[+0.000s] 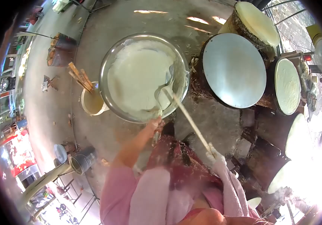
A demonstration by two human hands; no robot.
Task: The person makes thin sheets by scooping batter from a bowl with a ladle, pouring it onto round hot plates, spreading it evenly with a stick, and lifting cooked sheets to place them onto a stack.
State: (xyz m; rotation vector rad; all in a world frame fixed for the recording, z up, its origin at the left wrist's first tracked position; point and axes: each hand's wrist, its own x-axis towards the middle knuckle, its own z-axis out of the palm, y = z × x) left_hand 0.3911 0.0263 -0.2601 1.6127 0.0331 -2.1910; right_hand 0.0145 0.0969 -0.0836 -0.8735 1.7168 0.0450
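Here, we have the steel basin (pixel 104 84) straight ahead, our left hand (pixel 156 125) nearer.
Our left curls around a batter-smeared handle (pixel 160 113) at the basin's near rim; our right hand (pixel 215 153), farther back, grips a long-handled paddle (pixel 191 123) slanting forward-left into the basin, which holds pale batter (pixel 132 75). Left of the basin, a pail (pixel 94 108) holds wooden sticks (pixel 80 78).

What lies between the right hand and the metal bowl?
In the head view, a pale stick, gripped by the right hand, reaches over grey floor into the metal bowl.
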